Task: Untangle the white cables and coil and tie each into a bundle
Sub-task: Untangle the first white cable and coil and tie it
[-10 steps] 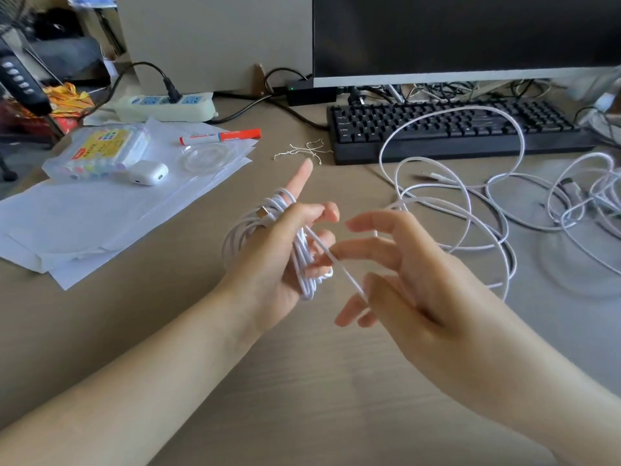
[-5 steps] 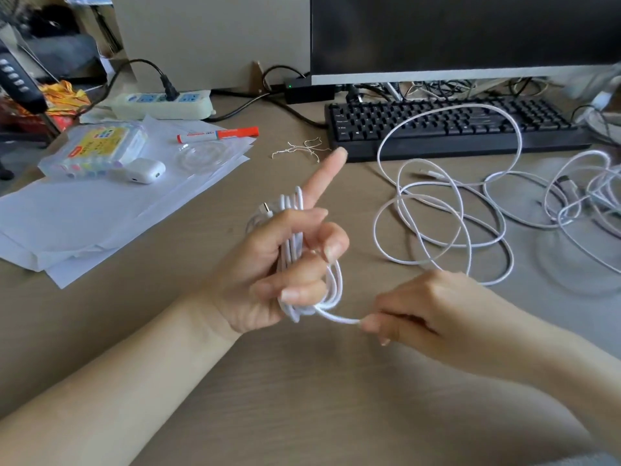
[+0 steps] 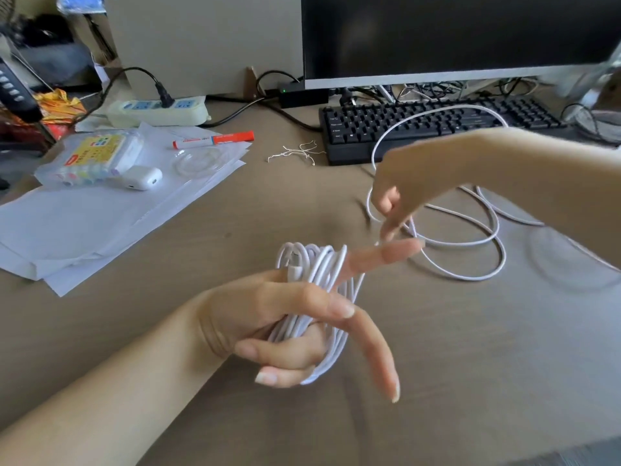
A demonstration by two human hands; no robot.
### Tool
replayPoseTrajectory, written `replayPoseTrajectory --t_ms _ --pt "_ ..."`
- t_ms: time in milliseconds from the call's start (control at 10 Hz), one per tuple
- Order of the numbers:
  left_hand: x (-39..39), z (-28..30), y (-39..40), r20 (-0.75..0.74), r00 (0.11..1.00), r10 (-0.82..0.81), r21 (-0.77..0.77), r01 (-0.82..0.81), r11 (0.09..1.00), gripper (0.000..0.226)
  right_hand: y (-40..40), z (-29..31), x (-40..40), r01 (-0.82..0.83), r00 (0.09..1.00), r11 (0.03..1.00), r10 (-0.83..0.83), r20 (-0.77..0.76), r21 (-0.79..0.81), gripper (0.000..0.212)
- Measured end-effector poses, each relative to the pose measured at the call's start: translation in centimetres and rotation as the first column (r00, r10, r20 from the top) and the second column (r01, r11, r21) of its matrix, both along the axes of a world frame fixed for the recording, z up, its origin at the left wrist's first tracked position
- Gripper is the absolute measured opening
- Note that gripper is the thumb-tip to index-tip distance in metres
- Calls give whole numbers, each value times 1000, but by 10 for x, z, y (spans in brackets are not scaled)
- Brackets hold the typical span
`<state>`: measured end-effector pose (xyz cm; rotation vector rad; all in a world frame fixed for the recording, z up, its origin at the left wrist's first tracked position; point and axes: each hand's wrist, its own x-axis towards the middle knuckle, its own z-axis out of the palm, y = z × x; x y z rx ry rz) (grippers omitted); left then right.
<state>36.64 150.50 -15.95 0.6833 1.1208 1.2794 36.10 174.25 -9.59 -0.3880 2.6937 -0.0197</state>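
Note:
A white cable coil [image 3: 322, 274] is wound in several loops around my left hand [image 3: 285, 317], running over the outstretched index finger and under the curled lower fingers. A connector end lies against the top of the coil. My right hand [image 3: 403, 186] is blurred, raised over the desk to the right. Its fingertips pinch the free strand of the same cable just beyond my left index fingertip. The loose white cable [image 3: 470, 243] lies in big loops on the desk and partly over the keyboard.
A black keyboard [image 3: 437, 122] and a monitor stand at the back. Small twist ties [image 3: 295, 153] lie left of the keyboard. Papers [image 3: 100, 223], an orange marker [image 3: 215, 140], a white earbud case [image 3: 142, 178], a highlighter pack and a power strip [image 3: 158, 111] fill the left.
My right hand has swung up from below the coil to above and right of it, carrying the strand. My left hand has tilted, its fingers spreading wider inside the coil.

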Motion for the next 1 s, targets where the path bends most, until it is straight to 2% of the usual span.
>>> replayPoseTrajectory --t_ms 100,200,300,400,500,600,700,800,900,1000 --pt "5 3 3 -35 999 -39 -22 38 999 73 -4 23 -15 36 993 999 -37 -114 -9 37" --pt "10 10 13 0 1000 27 82 -27 996 52 -18 34 -18 69 954 993 -94 -286 -95 40" --pt "9 10 18 53 980 190 73 -193 978 57 -35 40 -7 128 910 958 -215 -354 -255 40" --pt "10 11 21 120 925 360 27 -365 931 44 -47 40 12 159 852 908 -324 -412 -387 37" --pt "6 11 24 128 841 525 16 -531 847 37 -58 34 38 154 838 858 -376 -396 -490 37" --pt "2 11 27 44 766 641 24 -642 766 40 -69 21 60 131 833 808 -404 -378 -574 28" --pt "3 12 29 -33 779 626 31 -625 780 47 -81 3 78 100 832 852 -355 -426 -515 23" --pt "3 14 26 -56 845 531 16 -531 847 61 -90 -12 91 97 781 956 -245 -574 -275 41" --pt "2 16 24 -48 865 499 4 -499 866 36 -97 -23 103 99 725 982 -181 -665 -160 31" --pt "0 12 28 106 796 596 43 -602 797 30 -103 -39 114 55 666 987 -147 -731 -149 23"
